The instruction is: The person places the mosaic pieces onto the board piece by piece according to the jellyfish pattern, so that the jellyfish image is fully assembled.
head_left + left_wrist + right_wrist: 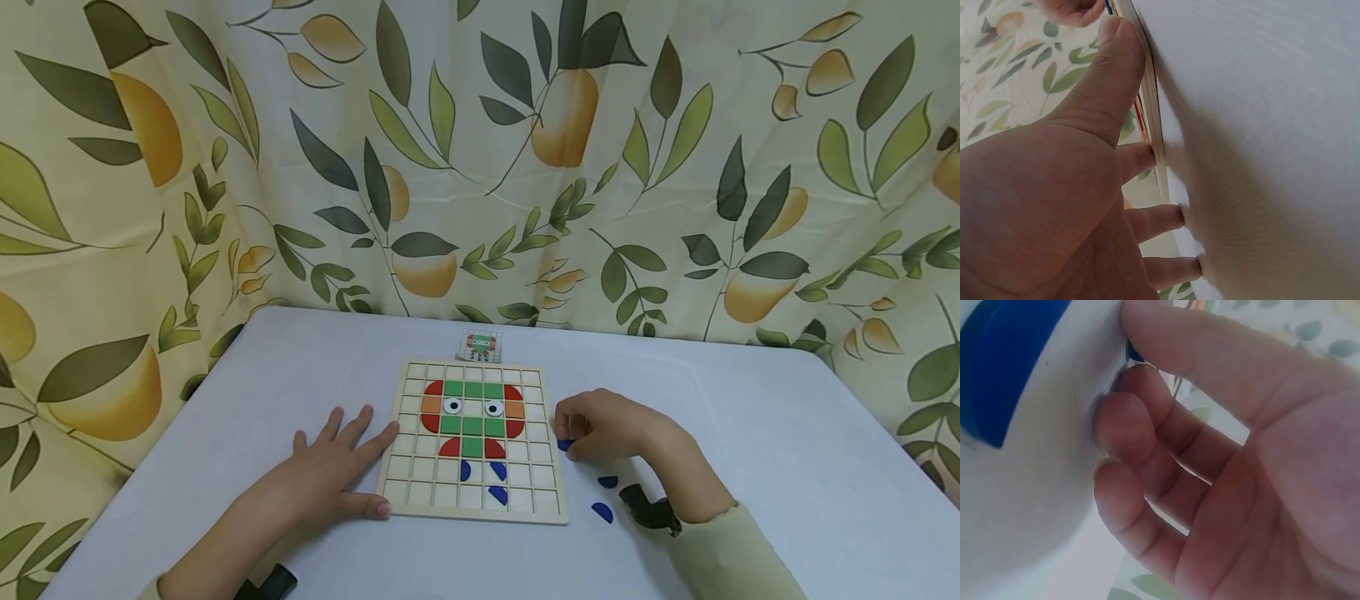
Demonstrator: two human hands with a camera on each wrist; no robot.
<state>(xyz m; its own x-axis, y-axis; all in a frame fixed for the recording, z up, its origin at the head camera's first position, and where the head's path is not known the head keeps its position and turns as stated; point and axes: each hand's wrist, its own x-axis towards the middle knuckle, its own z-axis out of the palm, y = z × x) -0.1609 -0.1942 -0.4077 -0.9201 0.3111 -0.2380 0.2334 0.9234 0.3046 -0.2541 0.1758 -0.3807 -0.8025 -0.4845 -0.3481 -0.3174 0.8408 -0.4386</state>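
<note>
A square wooden grid board (480,517) lies on the table with green, red and orange pieces, two eye pieces and several blue half-round pieces set in its cells. My left hand (330,467) is spread flat at its left side; thumb and index finger touch the edge, as the left wrist view also shows. Right of the board, my right hand (611,423) pinches a blue half-round piece (566,445) between thumb and fingers, low over the cloth. In the right wrist view that piece is mostly hidden by the fingertips, and another blue piece (1013,362) lies nearby.
Two loose blue half-round pieces, one upper (608,482) and one lower (602,512), lie on the white tablecloth (300,358) near the right wrist. A small pattern card (480,345) is behind the board. A leaf-and-fruit curtain (465,200) hangs behind the table.
</note>
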